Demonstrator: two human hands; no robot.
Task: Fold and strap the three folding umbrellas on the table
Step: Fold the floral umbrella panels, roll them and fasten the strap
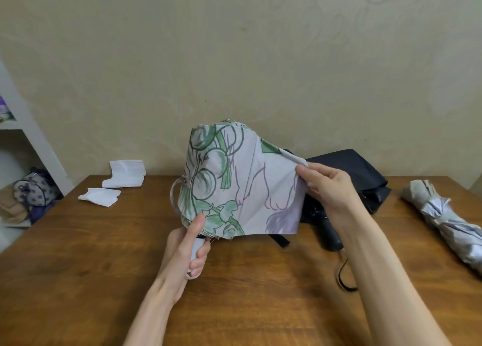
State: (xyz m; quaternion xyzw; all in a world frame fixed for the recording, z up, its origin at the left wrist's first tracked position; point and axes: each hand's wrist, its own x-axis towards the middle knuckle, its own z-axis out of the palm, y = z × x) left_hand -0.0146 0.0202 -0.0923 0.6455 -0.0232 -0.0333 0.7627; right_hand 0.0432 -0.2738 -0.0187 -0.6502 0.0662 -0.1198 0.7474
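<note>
1. Beige patterned wall point(234, 45) fills the background, and below it a brown wooden table point(78, 267) runs across my whole view.
2. I hold a pale lilac fabric folding umbrella with green leaf and purple line drawings point(234, 184) above the middle of the table. Its canopy is loose and partly spread.
3. A black fabric folding umbrella point(365, 173) lies on the table behind my right forearm. Its canopy is slack and its dark rounded handle point(330, 236) points towards me.
4. A silver-grey folding umbrella point(443, 220) lies rolled into a bundle near the table's right edge, well apart from the other two.
5. My right hand point(328, 186) pinches the lilac canopy's right edge between thumb and fingers, holding that panel out flat.
6. My left hand point(190, 246) is curled round the lilac umbrella's pale handle point(197, 249), with the thumb up against the canopy's lower hem.
7. Two white folded paper sheets point(125, 176) lie at the table's far left, near the wall.
</note>
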